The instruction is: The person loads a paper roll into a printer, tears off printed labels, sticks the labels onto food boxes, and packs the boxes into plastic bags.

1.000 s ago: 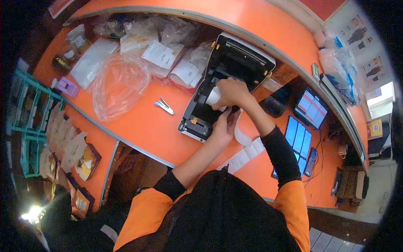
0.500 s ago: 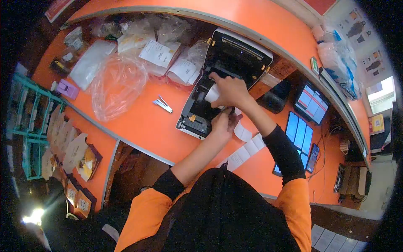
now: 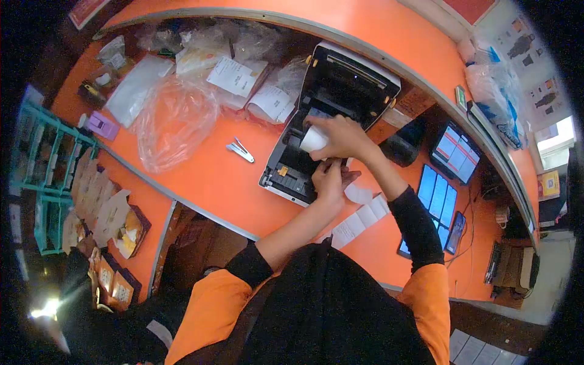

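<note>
A black and white printer (image 3: 292, 173) lies with its lid raised on the orange counter. My right hand (image 3: 342, 139) grips a white paper roll (image 3: 313, 140) over the printer's inside, thumb and fingers round it. Just below, my left hand (image 3: 330, 181) is closed at the printer's near edge, its fingers by the roll; what they pinch is hidden. A white paper strip (image 3: 358, 193) curls out beside my left hand, and a folded printed strip (image 3: 350, 230) lies on the counter.
A stapler-like tool (image 3: 241, 150) lies left of the printer, near a clear plastic bag (image 3: 176, 125) and receipts (image 3: 232, 76). Tablets (image 3: 435, 201) and a phone (image 3: 456, 233) are at the right. Teal racks (image 3: 52, 152) and open food boxes (image 3: 131, 228) stand at the left.
My right hand has tilted the paper roll and lifted it slightly, so more of its white end shows. My left hand has shifted a little at the printer's near edge.
</note>
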Demonstrator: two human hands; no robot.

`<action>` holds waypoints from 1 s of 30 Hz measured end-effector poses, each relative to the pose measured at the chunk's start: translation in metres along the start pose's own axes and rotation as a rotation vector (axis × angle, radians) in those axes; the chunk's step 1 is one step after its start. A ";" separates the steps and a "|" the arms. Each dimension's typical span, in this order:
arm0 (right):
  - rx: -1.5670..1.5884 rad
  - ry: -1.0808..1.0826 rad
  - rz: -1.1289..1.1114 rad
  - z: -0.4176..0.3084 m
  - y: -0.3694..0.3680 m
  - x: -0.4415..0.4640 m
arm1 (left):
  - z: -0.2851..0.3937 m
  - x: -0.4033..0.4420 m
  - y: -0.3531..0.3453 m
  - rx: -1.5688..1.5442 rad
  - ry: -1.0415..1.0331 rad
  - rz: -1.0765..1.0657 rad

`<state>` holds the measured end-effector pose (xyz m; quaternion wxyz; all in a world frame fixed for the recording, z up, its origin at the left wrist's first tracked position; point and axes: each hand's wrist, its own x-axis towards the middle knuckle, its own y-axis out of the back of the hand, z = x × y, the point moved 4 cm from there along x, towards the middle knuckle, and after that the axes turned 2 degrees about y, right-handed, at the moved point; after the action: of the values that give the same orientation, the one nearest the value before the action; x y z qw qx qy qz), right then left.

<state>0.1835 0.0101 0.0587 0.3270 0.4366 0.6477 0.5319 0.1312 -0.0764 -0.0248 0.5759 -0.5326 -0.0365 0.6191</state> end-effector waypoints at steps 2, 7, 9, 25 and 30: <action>0.041 -0.017 -0.025 0.002 0.002 0.001 | -0.002 0.003 0.003 0.007 -0.011 -0.031; 0.041 -0.023 -0.074 0.004 -0.001 0.000 | -0.003 0.003 0.004 -0.019 0.016 -0.048; 0.082 -0.032 -0.111 0.003 -0.002 0.001 | -0.002 0.004 0.004 -0.004 0.018 -0.054; -0.054 -0.015 -0.030 -0.004 -0.013 -0.007 | 0.014 0.004 0.010 0.435 -0.080 -0.111; 0.104 -0.115 -0.020 0.000 0.009 -0.016 | 0.033 -0.012 0.051 0.469 -0.083 -0.116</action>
<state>0.1921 -0.0037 0.0669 0.3457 0.4763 0.6590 0.4684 0.0706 -0.0840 -0.0367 0.7163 -0.3555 0.0539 0.5980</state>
